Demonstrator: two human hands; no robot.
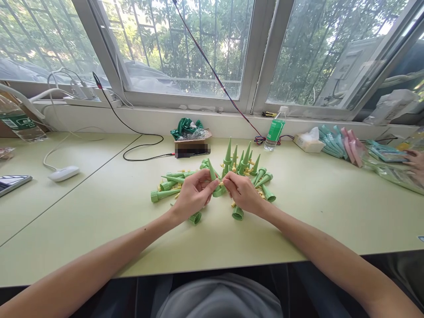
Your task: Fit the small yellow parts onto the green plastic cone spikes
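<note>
A pale green table (331, 207) runs under a row of large windows with trees behind the glass. At its middle, the person's left hand (194, 194) and right hand (243, 193) meet over one green plastic spike (216, 182), a cone with a wide round collar at its base; both hands have their fingertips pinched on it, the left on the tapered body, the right at the collar end beside a small yellow part too small to make out. Just behind and around the hands lies a pile of the same green spikes (245, 165), some standing point up, others on their sides, with yellow bits scattered among them. Further back sit a small cardboard box (192, 146) with green crumpled plastic on top and a green-labelled water bottle (274, 129) near the sill. At the far right, another person's hand (416, 164) rests by coloured packets (341, 143).
</note>
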